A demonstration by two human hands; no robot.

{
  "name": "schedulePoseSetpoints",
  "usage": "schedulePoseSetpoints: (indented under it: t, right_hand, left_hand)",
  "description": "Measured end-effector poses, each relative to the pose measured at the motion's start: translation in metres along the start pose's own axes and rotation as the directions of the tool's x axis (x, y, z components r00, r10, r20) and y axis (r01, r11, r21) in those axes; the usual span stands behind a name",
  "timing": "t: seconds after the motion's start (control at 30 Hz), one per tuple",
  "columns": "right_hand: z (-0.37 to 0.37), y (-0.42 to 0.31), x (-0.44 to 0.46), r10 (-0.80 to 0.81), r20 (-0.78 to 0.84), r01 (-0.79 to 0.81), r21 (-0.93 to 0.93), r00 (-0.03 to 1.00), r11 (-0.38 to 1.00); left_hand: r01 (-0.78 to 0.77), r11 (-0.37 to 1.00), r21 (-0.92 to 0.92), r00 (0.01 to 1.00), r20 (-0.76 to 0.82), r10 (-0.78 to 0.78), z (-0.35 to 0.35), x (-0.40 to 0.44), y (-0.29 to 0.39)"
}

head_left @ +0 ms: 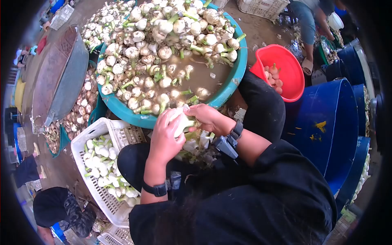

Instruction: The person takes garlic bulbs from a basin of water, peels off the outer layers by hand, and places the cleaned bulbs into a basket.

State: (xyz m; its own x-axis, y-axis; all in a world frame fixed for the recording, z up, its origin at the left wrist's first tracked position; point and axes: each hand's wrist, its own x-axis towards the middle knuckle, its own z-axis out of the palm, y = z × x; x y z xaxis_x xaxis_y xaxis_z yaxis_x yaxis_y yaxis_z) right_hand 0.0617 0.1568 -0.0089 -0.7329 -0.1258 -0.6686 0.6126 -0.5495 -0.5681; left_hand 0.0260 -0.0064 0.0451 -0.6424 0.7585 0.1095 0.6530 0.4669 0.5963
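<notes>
Left hand (165, 132): it is clamped on a pale bulb (179, 128), with the fingers bent over its side.
Right hand (210, 118): it comes together with the left hand at the same bulb; the thumb and the fingers are near its stem, but the exact grip is partly hidden.
Bulb: it is between the two hands, over the lap, just beside the near rim of the tub (243, 53).
Tub: it is round and green-blue, with brown water (210, 75) and a big heap of soiled garlic (165, 53), many with green stems.
Lap: loose peels (200, 149) lie below the hands, between the dark trouser legs.
Crate (76, 153): it is white, stands to the left of the lap, and holds clean garlic (102, 163).
Red basin (295, 75): it is tilted, near the right knee, with some small round things (275, 79) inside.
Blue barrel (326, 122): it is large and stands to the right.
Wheelbarrow (67, 79): it is on the left, beyond the crate.
Other people: one person (67, 210) is at the lower left, another (308, 24) at the upper right.
</notes>
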Motion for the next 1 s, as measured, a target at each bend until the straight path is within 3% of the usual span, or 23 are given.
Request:
schedulePoseSetpoints:
  t: [0.03,0.07,0.1,0.17,0.23,0.27,0.3,0.33,0.37,0.4,0.43,0.5,0.53,0.57,0.63,0.67,0.7,0.77,0.8,0.87,0.9,0.93,1.0]
  right_hand:
    - [0.002,0.001,-0.001,0.003,0.059,-0.008,0.076,0.998,0.997]
    - [-0.001,0.003,0.001,-0.02,0.189,-0.01,0.159,0.982,0.987]
    - [0.003,0.005,-0.002,-0.013,0.192,-0.019,0.161,0.981,0.987]
    - [0.012,0.006,-0.008,-0.178,0.233,0.069,0.411,0.956,0.909]
    - [0.006,0.011,-0.02,-0.25,0.354,0.071,0.448,0.901,0.891]
    - [0.011,0.017,-0.028,-0.351,0.33,0.222,0.372,0.876,0.902]
    - [0.013,0.019,-0.034,-0.453,0.314,0.368,0.293,0.835,0.882]
    - [0.002,0.014,-0.048,-0.317,0.309,0.397,-0.245,0.897,0.884]
    - [0.001,0.012,-0.061,-0.423,0.282,0.505,-0.38,0.861,0.775]
    - [-0.01,0.014,-0.062,-0.473,0.302,0.541,-0.203,0.828,0.816]
    - [-0.015,0.01,-0.063,-0.521,0.31,0.553,-0.02,0.795,0.833]
    - [-0.02,-0.012,-0.078,-0.653,0.085,0.616,0.26,0.752,0.743]
    - [-0.024,-0.028,-0.082,-0.702,0.008,0.659,0.339,0.712,0.672]
    - [-0.028,-0.04,-0.086,-0.74,-0.074,0.698,0.408,0.668,0.589]
    - [-0.031,-0.046,-0.084,-0.771,-0.09,0.73,0.406,0.63,0.549]
    - [-0.031,-0.045,-0.076,-0.645,0.157,0.663,-0.165,0.748,0.73]
    - [-0.03,-0.041,-0.068,-0.393,0.254,0.448,-0.701,0.884,0.555]
    - [-0.011,-0.015,-0.044,-0.48,0.268,0.507,-0.715,0.835,0.482]
    - [0.003,0.001,-0.033,-0.555,0.284,0.553,-0.727,0.782,0.408]
    - [0.022,0.014,-0.023,-0.625,0.296,0.59,-0.735,0.722,0.334]
    - [0.029,0.016,-0.021,-0.325,0.217,0.39,-0.436,0.92,0.811]
    - [0.031,0.017,-0.019,0.027,0.293,-0.015,-0.042,0.956,0.999]
    - [0.028,0.014,-0.02,-0.007,0.38,-0.007,0.035,0.925,0.999]
  left_hand:
    - [-0.084,0.987,0.137,0.995,-0.036,0.09,0.002,-0.004,-0.002]
    - [-0.08,0.987,0.139,0.996,-0.03,0.085,0.003,-0.006,-0.004]
    - [-0.002,0.999,0.049,0.997,-0.077,0.006,0.005,-0.009,-0.006]
    - [0.076,0.996,-0.044,0.989,-0.121,-0.081,0.014,-0.014,-0.011]
    - [0.03,0.877,-0.479,0.856,-0.441,-0.27,0.03,-0.015,-0.014]
    - [-0.018,0.452,-0.892,0.714,-0.328,-0.619,0.037,-0.013,-0.012]
    - [-0.017,0.455,-0.89,0.709,-0.332,-0.622,0.035,-0.012,-0.017]
    - [-0.108,0.003,-0.994,0.665,-0.075,-0.743,0.031,-0.011,-0.024]
    - [-0.217,-0.441,-0.871,0.65,0.209,-0.731,0.028,-0.013,-0.032]
    - [-0.27,-0.63,-0.728,0.711,0.29,-0.64,0.027,-0.018,-0.044]
    - [-0.279,-0.628,-0.726,0.707,0.288,-0.646,0.026,-0.02,-0.053]
    - [-0.198,-0.604,-0.772,0.559,0.417,-0.717,0.026,-0.024,-0.066]
    - [-0.149,-0.572,-0.807,0.644,0.36,-0.675,0.023,-0.028,-0.068]
    - [-0.15,-0.572,-0.806,0.644,0.359,-0.675,0.021,-0.032,-0.073]
    - [-0.149,-0.603,-0.784,0.774,0.288,-0.564,0.012,-0.031,-0.071]
    - [-0.182,-0.531,-0.827,0.637,0.312,-0.705,0.014,-0.026,-0.066]
    - [-0.179,-0.532,-0.828,0.64,0.313,-0.702,0.011,-0.019,-0.05]
    - [-0.257,-0.545,-0.798,0.744,0.197,-0.638,0.01,-0.008,-0.028]
    - [-0.252,-0.534,-0.807,0.854,0.074,-0.515,0.018,-0.01,-0.031]
    - [-0.269,-0.486,-0.832,0.88,-0.007,-0.474,0.028,-0.008,-0.03]
    - [-0.291,-0.436,-0.852,0.901,-0.09,-0.424,0.029,-0.006,-0.028]
    - [-0.273,-0.389,-0.88,0.884,-0.069,-0.463,0.024,-0.003,-0.022]
    - [-0.234,-0.411,-0.881,0.917,-0.059,-0.395,0.026,-0.005,-0.029]
